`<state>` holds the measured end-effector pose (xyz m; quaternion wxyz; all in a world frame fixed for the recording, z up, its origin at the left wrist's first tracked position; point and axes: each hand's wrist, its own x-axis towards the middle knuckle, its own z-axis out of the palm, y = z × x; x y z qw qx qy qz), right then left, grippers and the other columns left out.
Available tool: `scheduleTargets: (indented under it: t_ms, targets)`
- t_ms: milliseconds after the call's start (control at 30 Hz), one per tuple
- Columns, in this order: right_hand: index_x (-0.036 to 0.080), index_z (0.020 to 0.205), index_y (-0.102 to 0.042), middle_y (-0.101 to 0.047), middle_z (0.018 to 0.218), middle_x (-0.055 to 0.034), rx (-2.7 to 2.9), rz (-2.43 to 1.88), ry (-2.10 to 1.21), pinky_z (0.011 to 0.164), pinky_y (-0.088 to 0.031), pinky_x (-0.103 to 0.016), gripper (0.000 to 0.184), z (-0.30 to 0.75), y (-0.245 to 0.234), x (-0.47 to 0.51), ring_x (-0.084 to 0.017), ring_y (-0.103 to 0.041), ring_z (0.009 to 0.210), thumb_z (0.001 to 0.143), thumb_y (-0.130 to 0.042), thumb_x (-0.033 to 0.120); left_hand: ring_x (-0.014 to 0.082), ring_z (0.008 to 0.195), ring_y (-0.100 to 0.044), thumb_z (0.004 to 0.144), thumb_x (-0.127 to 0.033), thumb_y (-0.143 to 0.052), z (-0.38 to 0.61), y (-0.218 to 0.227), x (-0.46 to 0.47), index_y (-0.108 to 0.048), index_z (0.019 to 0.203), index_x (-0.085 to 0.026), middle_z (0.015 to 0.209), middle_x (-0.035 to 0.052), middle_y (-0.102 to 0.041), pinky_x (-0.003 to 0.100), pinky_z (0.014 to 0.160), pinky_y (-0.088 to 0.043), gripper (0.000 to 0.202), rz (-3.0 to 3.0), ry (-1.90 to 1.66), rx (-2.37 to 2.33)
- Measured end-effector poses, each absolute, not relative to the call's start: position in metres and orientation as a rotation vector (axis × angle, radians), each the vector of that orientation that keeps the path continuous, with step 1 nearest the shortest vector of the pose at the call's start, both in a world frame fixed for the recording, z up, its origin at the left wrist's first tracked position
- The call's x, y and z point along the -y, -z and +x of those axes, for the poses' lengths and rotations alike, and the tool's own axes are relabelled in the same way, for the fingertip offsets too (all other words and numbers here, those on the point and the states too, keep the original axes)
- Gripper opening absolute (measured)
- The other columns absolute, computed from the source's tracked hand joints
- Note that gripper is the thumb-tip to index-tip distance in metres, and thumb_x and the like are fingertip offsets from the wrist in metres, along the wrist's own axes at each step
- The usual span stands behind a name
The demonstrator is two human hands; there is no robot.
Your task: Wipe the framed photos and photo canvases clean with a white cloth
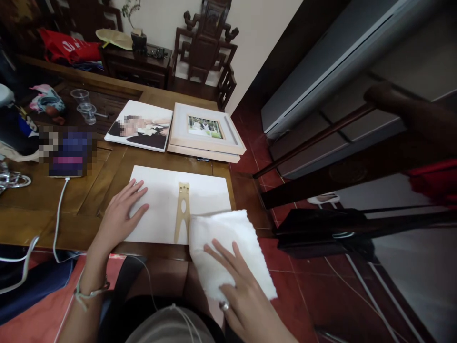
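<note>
A white picture frame lies face down (162,205) on the wooden table (107,166), its tan stand leg (183,212) showing on the back. My left hand (123,212) rests flat on the frame's left part, fingers spread. My right hand (235,281) lies with fingers stretched out on a white cloth (228,247), which covers the frame's near right corner and hangs past the table edge.
Beyond lie a white-framed photo (205,128) on another frame and an unframed photo print (141,126). A phone on a white cable (59,205), clear plastic cups (84,105) and clutter sit to the left. A dark carved chair (205,52) stands behind; red tiled floor (314,295) lies at right.
</note>
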<state>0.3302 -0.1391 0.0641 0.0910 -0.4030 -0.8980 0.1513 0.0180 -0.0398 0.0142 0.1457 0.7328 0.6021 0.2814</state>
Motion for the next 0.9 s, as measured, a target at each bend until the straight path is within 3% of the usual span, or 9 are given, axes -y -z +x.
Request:
scheduleTargets:
  t_ms: [133,233,400,600,733,900]
  targets:
    - [0.019,0.066,-0.054,-0.044,0.151,-0.0157,2.627,-1.145,-0.419,0.114,-0.020,-0.071,0.025,0.330,-0.054,0.105,-0.034,-0.021,0.147,0.061,-0.045,-0.003,0.0282,0.145,-0.032,0.096,-0.047,-0.047,0.018,-0.016,0.040,-0.054,0.136,-0.025,0.152,0.0059,-0.044,0.052,0.115,-0.031,0.046,2.156,-0.764,-1.705]
    - [0.018,0.068,-0.055,-0.047,0.147,-0.0209,2.594,-1.099,-0.359,0.114,-0.018,-0.071,0.021,0.329,-0.043,0.051,-0.035,-0.025,0.146,0.071,-0.045,0.000,0.0281,0.145,-0.032,0.096,-0.047,-0.046,0.017,-0.016,0.041,-0.054,0.136,-0.027,0.152,0.0056,-0.043,0.052,0.115,-0.031,0.045,2.158,-0.750,-1.706]
    - [0.013,0.089,-0.063,-0.041,0.149,-0.0253,2.587,-1.290,-0.250,0.111,-0.021,-0.073,0.017,0.318,-0.039,-0.022,-0.039,-0.022,0.146,0.081,-0.048,0.006,0.0284,0.144,-0.033,0.096,-0.048,-0.045,0.017,-0.016,0.042,-0.055,0.135,-0.028,0.152,0.0054,-0.044,0.053,0.114,-0.032,0.044,2.136,-0.784,-1.700]
    - [0.014,0.077,-0.065,-0.038,0.152,-0.0237,2.636,-1.207,-0.176,0.114,-0.017,-0.072,0.017,0.314,-0.037,0.034,-0.039,-0.016,0.147,0.077,-0.051,0.003,0.0281,0.144,-0.034,0.096,-0.048,-0.046,0.018,-0.016,0.042,-0.055,0.134,-0.026,0.150,0.0063,-0.046,0.053,0.114,-0.032,0.045,2.116,-0.800,-1.707]
    - [0.017,0.060,-0.059,-0.027,0.159,-0.0117,2.655,-1.144,-0.327,0.116,-0.016,-0.071,0.025,0.325,-0.049,0.111,-0.036,-0.012,0.148,0.063,-0.048,-0.005,0.0280,0.144,-0.034,0.096,-0.048,-0.047,0.018,-0.015,0.040,-0.055,0.134,-0.027,0.150,0.0057,-0.046,0.053,0.114,-0.032,0.045,2.121,-0.797,-1.708]
    - [0.019,0.060,-0.060,-0.043,0.152,-0.0090,2.704,-1.044,-0.576,0.117,-0.019,-0.066,0.024,0.347,-0.070,0.131,-0.033,-0.024,0.146,0.063,-0.048,-0.001,0.0278,0.145,-0.033,0.095,-0.048,-0.046,0.018,-0.013,0.039,-0.055,0.134,-0.028,0.151,0.0049,-0.046,0.053,0.114,-0.032,0.045,2.126,-0.782,-1.729]
